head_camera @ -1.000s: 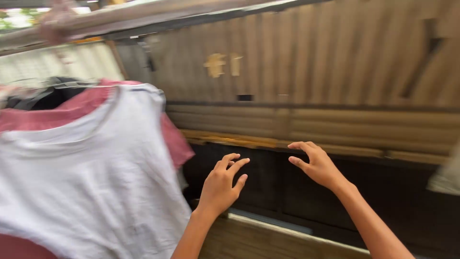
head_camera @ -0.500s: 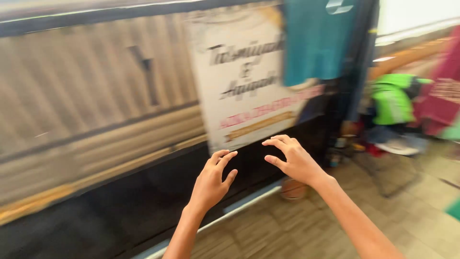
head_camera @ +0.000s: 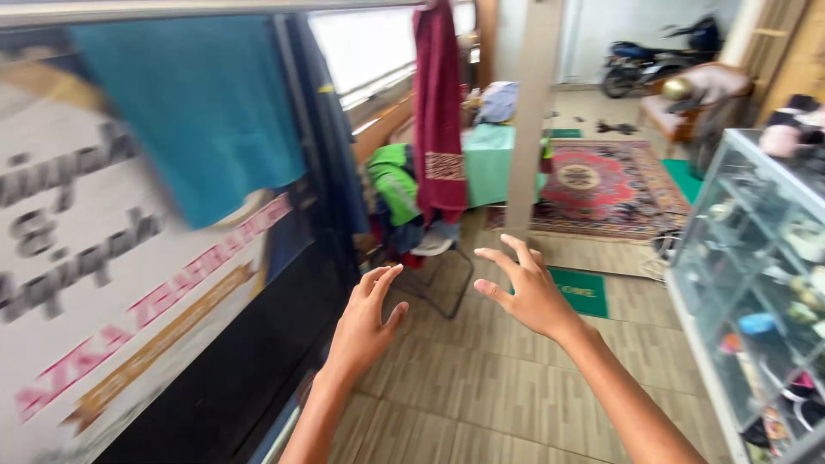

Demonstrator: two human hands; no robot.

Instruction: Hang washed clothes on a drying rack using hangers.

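My left hand (head_camera: 363,328) is raised in front of me, fingers spread, holding nothing. My right hand (head_camera: 526,290) is raised beside it, a little higher, fingers apart and empty. Both hover in the air above a tiled floor (head_camera: 481,387) and touch nothing. Nearest on the left is a large white banner (head_camera: 103,283) with pink and black lettering. A teal cloth (head_camera: 198,112) hangs over the banner's top.
A dark red garment (head_camera: 439,112) hangs ahead beside a pillar (head_camera: 528,112). A chair (head_camera: 434,253) piled with green and blue clothes stands beneath it. A glass display case (head_camera: 756,283) lines the right side. Further back lie a red patterned rug (head_camera: 601,185) and a parked motorbike (head_camera: 657,56).
The view has swung to the right, from hanging shirts and a corrugated wall past the banner to the room beyond. Both hands stay raised, empty and spread.
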